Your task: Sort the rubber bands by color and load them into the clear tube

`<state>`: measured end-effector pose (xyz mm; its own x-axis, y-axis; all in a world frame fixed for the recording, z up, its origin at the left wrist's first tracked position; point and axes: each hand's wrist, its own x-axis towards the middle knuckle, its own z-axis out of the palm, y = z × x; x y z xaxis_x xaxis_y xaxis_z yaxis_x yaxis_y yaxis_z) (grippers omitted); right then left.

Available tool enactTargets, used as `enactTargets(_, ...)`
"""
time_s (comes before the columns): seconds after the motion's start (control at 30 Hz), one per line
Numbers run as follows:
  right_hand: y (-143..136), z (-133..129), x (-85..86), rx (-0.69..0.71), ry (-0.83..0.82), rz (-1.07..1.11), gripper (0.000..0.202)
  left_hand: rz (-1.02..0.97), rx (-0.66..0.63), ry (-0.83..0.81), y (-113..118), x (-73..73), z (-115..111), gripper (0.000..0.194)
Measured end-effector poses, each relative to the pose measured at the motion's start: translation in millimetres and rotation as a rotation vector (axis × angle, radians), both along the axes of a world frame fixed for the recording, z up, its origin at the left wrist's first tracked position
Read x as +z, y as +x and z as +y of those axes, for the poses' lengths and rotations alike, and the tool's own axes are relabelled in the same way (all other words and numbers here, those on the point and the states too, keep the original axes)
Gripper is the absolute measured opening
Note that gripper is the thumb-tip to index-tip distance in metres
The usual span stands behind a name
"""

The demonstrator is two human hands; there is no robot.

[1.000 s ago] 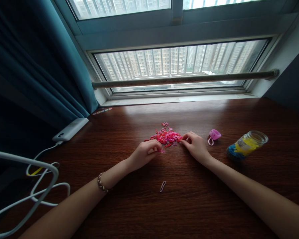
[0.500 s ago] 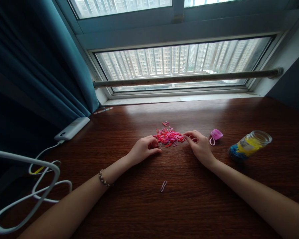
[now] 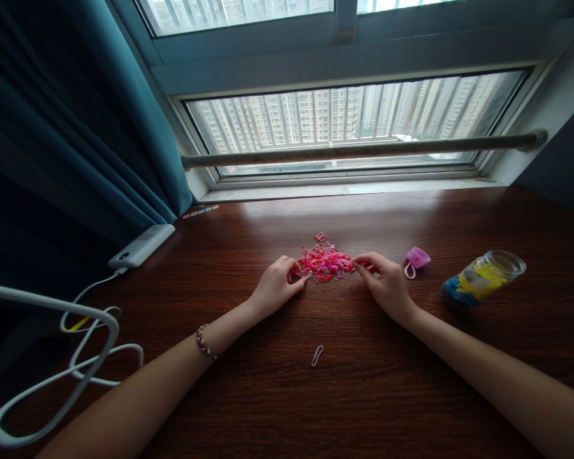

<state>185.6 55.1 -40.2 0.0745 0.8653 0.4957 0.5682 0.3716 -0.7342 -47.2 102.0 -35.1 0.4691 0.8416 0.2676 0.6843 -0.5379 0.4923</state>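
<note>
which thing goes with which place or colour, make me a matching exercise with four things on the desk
1 glass jar
2 small pink cup
3 white device
4 lone pale clip

A beside the curtain
B blue and yellow inside
C on the camera's side of the pile
D between right hand and jar

Pairs: 1-B, 2-D, 3-A, 4-C

- I take this for a room in a home, high up: my view through the window [image 3: 363, 115] looks onto tall residential blocks.
- I see a long blue curtain [image 3: 124, 121] hanging left of the window.
- A metal rail [image 3: 363, 151] crosses the lower pane.
- The wood-grain surface [image 3: 387, 395] has its far edge along the white sill [image 3: 287, 190].
</note>
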Motion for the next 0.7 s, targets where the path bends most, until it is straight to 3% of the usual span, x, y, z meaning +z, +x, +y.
enactTargets(0.3, 0, -1, -0.2, 0.007, -0.002, 0.013, 0.016, 0.093, -0.001, -0.047, -4, 1.5, 4, 0.008)
enactTargets(0.5, 0, -1, -0.2, 0.001, 0.004, 0.064, 0.015, 0.158, -0.048, -0.258, -12, 14.8, 5, 0.017)
enactTargets(0.7, -3, -5, 4.2, 0.109, -0.065, 0.135, 0.017, 0.026, -0.305, -0.633, -8, 41.3, -8, 0.027)
